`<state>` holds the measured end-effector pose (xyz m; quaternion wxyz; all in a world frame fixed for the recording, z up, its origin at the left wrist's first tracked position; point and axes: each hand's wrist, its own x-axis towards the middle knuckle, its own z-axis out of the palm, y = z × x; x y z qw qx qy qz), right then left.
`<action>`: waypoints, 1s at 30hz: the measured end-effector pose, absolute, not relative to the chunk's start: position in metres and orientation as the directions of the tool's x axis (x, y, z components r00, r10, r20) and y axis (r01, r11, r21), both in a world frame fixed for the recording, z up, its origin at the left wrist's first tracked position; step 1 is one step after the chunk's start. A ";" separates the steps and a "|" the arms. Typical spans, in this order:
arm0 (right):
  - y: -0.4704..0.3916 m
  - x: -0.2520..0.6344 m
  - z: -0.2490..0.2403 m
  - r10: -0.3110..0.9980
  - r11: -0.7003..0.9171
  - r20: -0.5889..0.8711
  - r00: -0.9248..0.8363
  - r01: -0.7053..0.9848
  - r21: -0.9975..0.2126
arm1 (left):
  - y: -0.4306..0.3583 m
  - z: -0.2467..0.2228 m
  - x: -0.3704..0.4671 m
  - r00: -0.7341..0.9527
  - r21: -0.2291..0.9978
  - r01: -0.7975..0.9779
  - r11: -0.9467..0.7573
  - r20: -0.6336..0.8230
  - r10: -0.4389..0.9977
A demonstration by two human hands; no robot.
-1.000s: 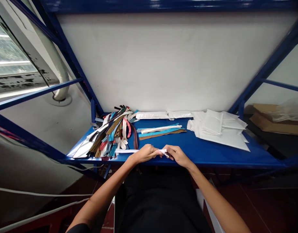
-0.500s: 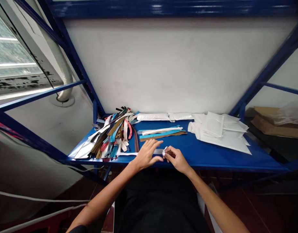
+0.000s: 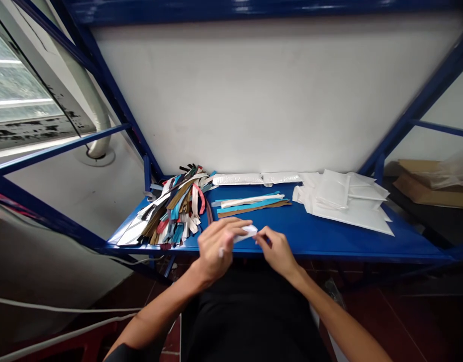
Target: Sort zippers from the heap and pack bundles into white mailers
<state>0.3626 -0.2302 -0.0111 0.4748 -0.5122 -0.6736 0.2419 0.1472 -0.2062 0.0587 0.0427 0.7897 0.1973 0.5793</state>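
1. strip (image 3: pixel 250 232), white, lies between the left hand (image 3: pixel 216 246) and the right hand (image 3: pixel 276 250), near the front edge of the surface (image 3: pixel 314 235); whether it touches that surface cannot be told.
2. from the left hand it points to two o'clock; from the right hand it lies at ten o'clock, just beside the fingertips.
3. its visible part has a long axis running from about eight to two o'clock, the right end a little farther out. the rest is hidden by the left fingers; a bit of white shows at the palm side of that hand, perhaps the same strip.
4. left is the nearer hand: it holds the strip, fingers fairly straight and close together.
5. right is narrow, thumb and forefinger drawn close at the strip's right end; whether they pinch it or only meet it cannot be told.
6. loose strips (image 3: pixel 250 205), white, blue and brown, lie at twelve o'clock from the gap between the hands, apart from both, set flatter, nearer nine to three.
7. pile (image 3: pixel 182 211) sits between ten and eleven o'clock from the left hand; packets (image 3: pixel 237 179) at twelve, beyond the loose strips; bags (image 3: pixel 340 206) at two from the right hand.
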 end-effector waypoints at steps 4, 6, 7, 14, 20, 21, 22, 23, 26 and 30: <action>-0.222 0.396 -0.005 0.903 0.268 0.365 0.225 0.368 -0.890 | -0.186 0.079 0.104 -0.115 0.514 0.338 -0.789 0.854 0.507; -0.222 0.405 0.000 0.922 0.228 0.281 0.266 0.215 -0.950 | -0.163 0.070 0.091 -0.133 0.593 0.476 -0.649 0.778 0.614; -0.222 0.407 0.003 0.936 0.206 0.231 0.266 0.120 -0.971 | -0.153 0.062 0.089 -0.087 0.593 0.548 -0.591 0.743 0.664; -0.242 0.370 0.003 0.979 0.174 0.175 0.101 0.022 -0.985 | -0.175 0.028 0.141 0.536 0.420 0.320 -0.849 0.659 0.527; -0.249 0.354 -0.007 0.952 0.305 0.300 -0.065 0.295 -0.906 | -0.203 0.034 0.167 0.411 0.288 0.156 -0.945 0.851 0.328; -0.245 0.356 -0.010 0.954 0.298 0.295 -0.058 0.319 -0.900 | -0.200 0.041 0.162 0.328 0.294 0.157 -0.943 0.885 0.331; -0.241 0.360 -0.012 0.956 0.286 0.291 -0.036 0.338 -0.897 | -0.196 0.050 0.155 0.248 0.307 0.164 -0.937 0.907 0.341; -0.236 0.363 -0.014 0.957 0.273 0.289 -0.007 0.350 -0.896 | -0.193 0.061 0.147 0.185 0.325 0.174 -0.929 0.916 0.356; -0.229 0.373 -0.016 0.944 0.274 0.320 0.073 0.360 -0.892 | -0.187 0.084 0.133 0.271 0.392 0.195 -0.899 0.860 0.433; -0.238 0.369 -0.009 0.913 0.344 0.402 0.071 0.394 -0.852 | -0.192 0.061 0.150 0.664 0.324 0.289 -0.901 0.610 0.432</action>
